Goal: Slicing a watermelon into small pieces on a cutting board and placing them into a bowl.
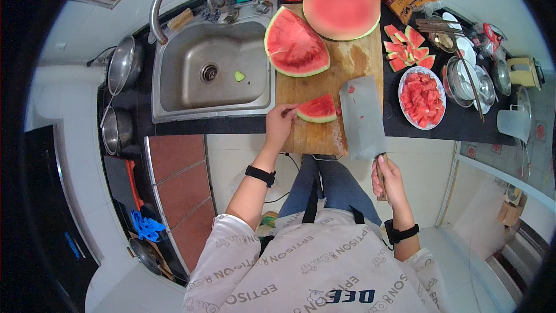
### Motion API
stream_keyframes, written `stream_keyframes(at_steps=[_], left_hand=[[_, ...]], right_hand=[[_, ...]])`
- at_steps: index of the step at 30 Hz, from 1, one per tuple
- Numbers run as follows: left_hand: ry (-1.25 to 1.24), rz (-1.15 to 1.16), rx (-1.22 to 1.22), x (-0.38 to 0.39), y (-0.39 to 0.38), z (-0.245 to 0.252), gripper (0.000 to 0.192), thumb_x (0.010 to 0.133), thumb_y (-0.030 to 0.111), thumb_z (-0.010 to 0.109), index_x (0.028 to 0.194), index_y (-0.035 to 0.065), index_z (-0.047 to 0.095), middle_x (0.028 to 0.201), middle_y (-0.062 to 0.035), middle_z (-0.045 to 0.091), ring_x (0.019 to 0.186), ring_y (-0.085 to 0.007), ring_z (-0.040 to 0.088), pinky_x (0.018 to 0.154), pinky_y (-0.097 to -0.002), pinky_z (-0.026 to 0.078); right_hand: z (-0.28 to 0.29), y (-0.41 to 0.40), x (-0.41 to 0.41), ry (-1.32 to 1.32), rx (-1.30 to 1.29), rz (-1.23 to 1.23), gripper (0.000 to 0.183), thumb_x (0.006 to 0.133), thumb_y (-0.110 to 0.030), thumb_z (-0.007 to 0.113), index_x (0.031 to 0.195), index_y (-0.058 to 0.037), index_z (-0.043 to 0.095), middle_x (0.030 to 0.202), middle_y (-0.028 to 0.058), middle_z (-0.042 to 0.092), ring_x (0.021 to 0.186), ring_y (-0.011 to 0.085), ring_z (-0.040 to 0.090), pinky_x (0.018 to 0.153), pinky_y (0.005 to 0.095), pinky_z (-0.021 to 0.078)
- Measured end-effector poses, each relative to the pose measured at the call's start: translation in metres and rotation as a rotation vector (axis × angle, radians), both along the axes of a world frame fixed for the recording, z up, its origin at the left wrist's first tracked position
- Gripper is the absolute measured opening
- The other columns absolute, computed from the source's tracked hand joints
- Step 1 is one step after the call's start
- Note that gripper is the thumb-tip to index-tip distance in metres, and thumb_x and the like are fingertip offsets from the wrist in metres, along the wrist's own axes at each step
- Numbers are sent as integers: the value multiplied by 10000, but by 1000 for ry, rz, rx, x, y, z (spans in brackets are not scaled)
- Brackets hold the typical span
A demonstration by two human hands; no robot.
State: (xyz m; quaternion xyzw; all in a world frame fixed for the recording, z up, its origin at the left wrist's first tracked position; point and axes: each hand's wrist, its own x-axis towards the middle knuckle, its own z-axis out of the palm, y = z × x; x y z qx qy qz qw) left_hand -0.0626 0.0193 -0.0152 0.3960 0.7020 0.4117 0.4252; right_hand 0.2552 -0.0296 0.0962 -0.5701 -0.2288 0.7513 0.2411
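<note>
My left hand (279,122) pinches one tip of a small watermelon wedge (318,108), which lies rind towards me on the wooden cutting board (362,58). In my right hand (389,178) is the wooden handle of a broad cleaver (362,117). Its blade lies flat to the view over the board's right edge, just right of the wedge, with bits of red flesh stuck on it. Farther back on the board rest a large watermelon piece (297,43) and a cut watermelon half (341,6), red face up and blurred.
A steel sink (178,78) with a green scrap (239,76) adjoins the board's left side. To the right are a plate of watermelon cubes (421,101), several rind pieces (406,48), stacked bowls (467,78) and chopsticks (471,82). Food packets (410,0) stand behind.
</note>
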Motion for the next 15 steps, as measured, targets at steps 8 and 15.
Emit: stream_keyframes(at_steps=[8, 15], left_hand=[[62, -50, 9, -6, 0, -3, 171, 862, 7, 627, 1016, -19, 696, 863, -113, 689, 732, -148, 643, 681, -269, 505], [64, -56, -52, 0, 2, 8, 193, 880, 56, 641, 1056, -11, 681, 889, -97, 680, 776, -148, 644, 700, -261, 502]], right_hand=[[-16, 11, -5, 76, -6, 17, 337, 1006, -374, 465, 876, -63, 481, 560, 18, 434, 367, 94, 371, 340, 248, 329], [-30, 15, -4, 101, -40, 4, 344, 1005, -380, 465, 877, -61, 489, 558, 16, 430, 367, 95, 369, 336, 247, 318]])
